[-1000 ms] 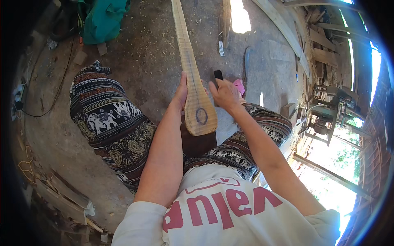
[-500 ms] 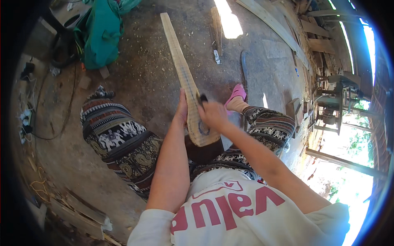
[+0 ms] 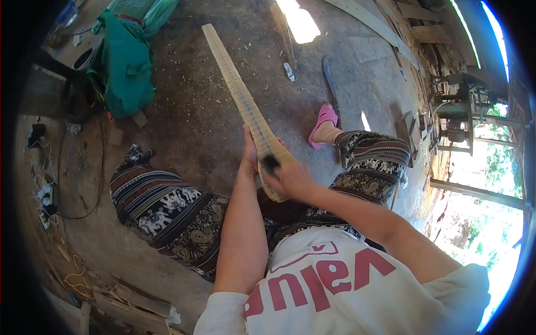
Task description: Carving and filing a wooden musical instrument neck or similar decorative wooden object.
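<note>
The left hand (image 3: pixel 249 158) lies flat along the left edge of a long wooden slat (image 3: pixel 245 109), near the middle of the frame, its fingers stretched up the wood and its grip open rather than curled round; it touches the slat and steadies it. The right hand (image 3: pixel 290 180) sits just right of it, its grip narrow and closed on a small dark block (image 3: pixel 271 162) that presses against the face of the slat near its lower end. What the block is made of cannot be told.

The slat is pale, thin and narrow, marked across with faint lines at even steps. Its long axis runs on a slant from the rounded end at the person's lap, at centre frame, up and leftward to a square end in the upper middle of the frame. The lower end rests between the knees, over patterned trousers (image 3: pixel 167 206).

A green bag (image 3: pixel 125 72) lies on the concrete floor (image 3: pixel 190 120) at upper left, well apart from the slat. A pink shoe (image 3: pixel 326 117) is on the foot right of centre, near the slat's lower part. A small pale wrapper (image 3: pixel 290 71) lies on the floor in the upper middle, its markings too small to tell. Wooden planks (image 3: pixel 368 22) lie at upper right.
</note>
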`<state>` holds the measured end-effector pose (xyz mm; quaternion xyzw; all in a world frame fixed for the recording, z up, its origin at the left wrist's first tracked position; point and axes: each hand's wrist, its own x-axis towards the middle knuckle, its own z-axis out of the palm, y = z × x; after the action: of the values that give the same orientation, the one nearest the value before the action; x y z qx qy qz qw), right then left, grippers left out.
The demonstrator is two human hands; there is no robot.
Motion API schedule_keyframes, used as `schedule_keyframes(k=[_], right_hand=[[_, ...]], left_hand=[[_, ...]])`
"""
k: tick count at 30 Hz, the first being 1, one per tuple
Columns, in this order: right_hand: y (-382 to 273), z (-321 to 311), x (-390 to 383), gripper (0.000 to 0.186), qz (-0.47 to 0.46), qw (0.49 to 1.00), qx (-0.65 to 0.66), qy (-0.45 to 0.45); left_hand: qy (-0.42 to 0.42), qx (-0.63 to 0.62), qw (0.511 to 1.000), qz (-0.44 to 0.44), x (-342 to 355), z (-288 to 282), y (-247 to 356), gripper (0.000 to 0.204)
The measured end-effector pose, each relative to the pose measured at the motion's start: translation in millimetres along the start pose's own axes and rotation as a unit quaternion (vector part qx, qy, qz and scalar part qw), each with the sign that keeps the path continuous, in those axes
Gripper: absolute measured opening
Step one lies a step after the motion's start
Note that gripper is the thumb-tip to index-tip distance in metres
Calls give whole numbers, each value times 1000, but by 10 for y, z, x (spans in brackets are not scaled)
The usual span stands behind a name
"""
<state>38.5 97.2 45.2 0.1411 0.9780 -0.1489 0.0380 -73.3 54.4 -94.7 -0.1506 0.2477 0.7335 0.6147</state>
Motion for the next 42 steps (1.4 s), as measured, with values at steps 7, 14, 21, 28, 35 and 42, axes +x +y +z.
schedule_keyframes(k=[7,14,21,28,35,42], right_hand=[[410,-5,579,38,136,988,3,-67],[-32,-17,-253,34,27,999,26,-27],[383,117,663,41,191,981,10,-28],[-20,-139,-281,37,103,981,56,-155],[454,109,560,37,156,987,17,-11],[21,-229,-297,35,68,980,56,-180]], left_hand=[[41,62,995,61,100,216,-76,94],[-34,-9,998,-43,1,-9,-42,89],[0,8,1000,3,189,190,-103,92],[-41,-54,997,-46,-64,65,-17,90],[32,-21,999,-8,26,286,-39,89],[-66,-43,996,-45,-44,-5,-5,87]])
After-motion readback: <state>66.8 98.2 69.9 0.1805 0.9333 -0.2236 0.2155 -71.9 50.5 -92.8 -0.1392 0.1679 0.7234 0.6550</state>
